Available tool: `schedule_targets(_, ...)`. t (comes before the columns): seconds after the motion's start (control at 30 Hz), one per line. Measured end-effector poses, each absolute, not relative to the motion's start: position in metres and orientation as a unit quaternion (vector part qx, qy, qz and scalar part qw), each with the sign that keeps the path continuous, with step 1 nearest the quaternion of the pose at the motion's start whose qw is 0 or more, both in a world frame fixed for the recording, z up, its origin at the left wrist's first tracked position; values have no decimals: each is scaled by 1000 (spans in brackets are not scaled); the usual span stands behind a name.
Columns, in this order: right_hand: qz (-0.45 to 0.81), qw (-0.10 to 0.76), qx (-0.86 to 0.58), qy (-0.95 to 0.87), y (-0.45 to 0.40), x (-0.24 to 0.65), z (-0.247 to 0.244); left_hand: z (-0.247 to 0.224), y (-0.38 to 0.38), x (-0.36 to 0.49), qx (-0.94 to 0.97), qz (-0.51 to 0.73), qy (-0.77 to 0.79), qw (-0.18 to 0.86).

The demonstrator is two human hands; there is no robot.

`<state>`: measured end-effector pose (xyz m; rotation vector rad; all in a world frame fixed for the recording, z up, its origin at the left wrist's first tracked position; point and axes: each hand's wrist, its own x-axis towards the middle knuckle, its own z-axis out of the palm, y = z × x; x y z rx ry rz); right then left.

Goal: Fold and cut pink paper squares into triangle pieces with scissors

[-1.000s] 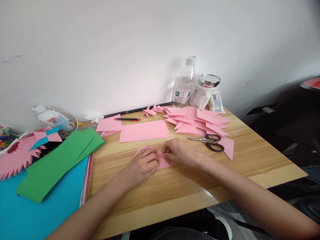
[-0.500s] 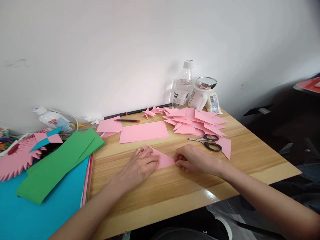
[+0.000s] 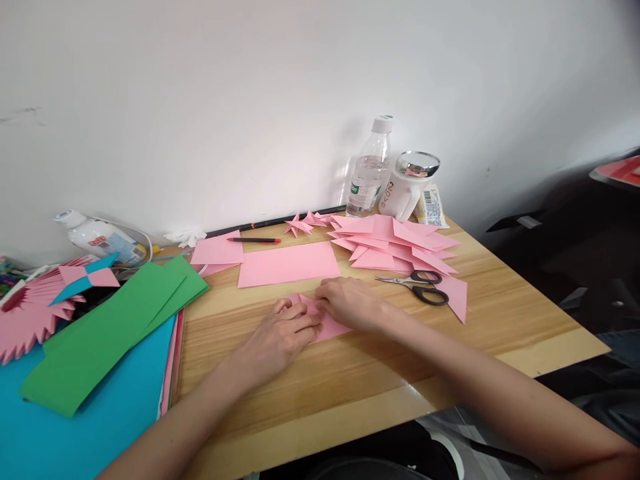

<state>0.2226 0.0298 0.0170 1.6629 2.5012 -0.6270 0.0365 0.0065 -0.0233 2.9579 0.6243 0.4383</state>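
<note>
A folded piece of pink paper [image 3: 333, 328] lies on the wooden table in front of me, its right corner pointing right. My left hand [image 3: 290, 330] presses the paper's left part down with bent fingers. Over its upper edge, my right hand [image 3: 347, 300] is closed, its fingertips on the paper close to the left fingers. Both hands hide much of the sheet. Scissors [image 3: 419, 287] with black handles lie to the right of my right hand. Just beyond the hands is a flat pink paper strip [image 3: 290, 265].
Folded pink papers [image 3: 390, 240] are piled at the back right, before a water bottle [image 3: 370, 170] and white mug [image 3: 406, 187]. A black-and-red pen [image 3: 255, 240] rests on pink paper. Green strips [image 3: 115, 333] lie over blue paper [image 3: 100, 440] at left. Table's right edge slants away.
My right hand has moved left and slightly up from the paper's right corner to its upper middle, beside the left fingers. My left hand stays in place on the paper.
</note>
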Motion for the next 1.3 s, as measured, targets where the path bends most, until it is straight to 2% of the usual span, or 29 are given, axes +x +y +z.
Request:
schedule_targets(0.7,-239,44,607,757,58,186,34,-15,8,36,942,187,229,159)
schedule_targets(1.0,-238,29,611,754,47,198,26,-21,11,32,892,218,277,282)
schedule_targets(1.3,-234,31,610,757,16,232,25,-27,12,32,888,226,288,279)
